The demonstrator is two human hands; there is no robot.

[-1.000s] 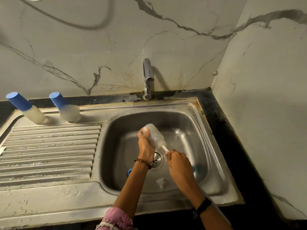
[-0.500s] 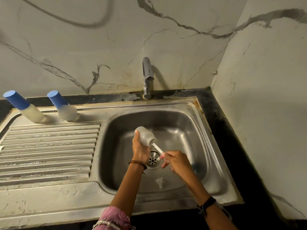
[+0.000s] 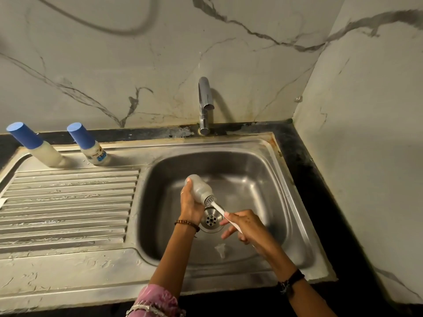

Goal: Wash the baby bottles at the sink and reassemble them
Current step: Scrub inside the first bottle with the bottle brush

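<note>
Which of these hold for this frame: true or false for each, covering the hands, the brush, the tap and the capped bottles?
1. The left hand holds the uncapped bottle over the sink basin. True.
2. The right hand holds a sponge. False: it grips the white handle of a bottle brush, whose bristles sit at the bottle's mouth.
3. Water is streaming from the tap. False: no stream is visible.
4. Two blue-capped bottles stand at the back of the drainboard. True.
5. The basin floor is bare apart from the drain. False: a small clear teat-like part lies near the front.
</note>
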